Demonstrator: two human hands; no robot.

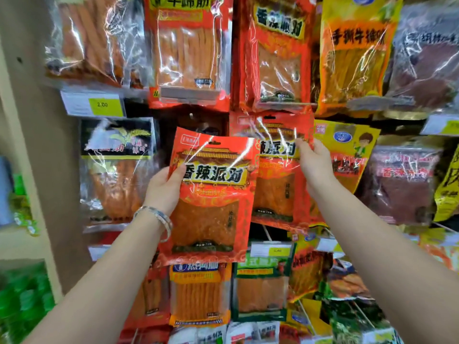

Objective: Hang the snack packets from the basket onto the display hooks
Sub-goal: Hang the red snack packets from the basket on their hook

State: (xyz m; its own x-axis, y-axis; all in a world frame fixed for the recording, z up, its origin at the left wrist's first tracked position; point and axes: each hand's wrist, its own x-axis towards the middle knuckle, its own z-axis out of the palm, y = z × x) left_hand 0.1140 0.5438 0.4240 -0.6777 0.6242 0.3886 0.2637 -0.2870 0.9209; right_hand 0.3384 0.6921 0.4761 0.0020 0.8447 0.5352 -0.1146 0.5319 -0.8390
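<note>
My left grip (pixel 165 187) clamps the red packet (pixel 211 194) by its left edge, upright, hang hole (pixel 215 143) above the grip. Right grip (pixel 314 161) pinches a second packet (pixel 275 184) up and to the right, nearer the rack.

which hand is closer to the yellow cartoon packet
Right. The right hand grips the far red packet at its right edge, directly beside the yellow cartoon packet. The left hand is well to the left, holding the near red packet.
</note>
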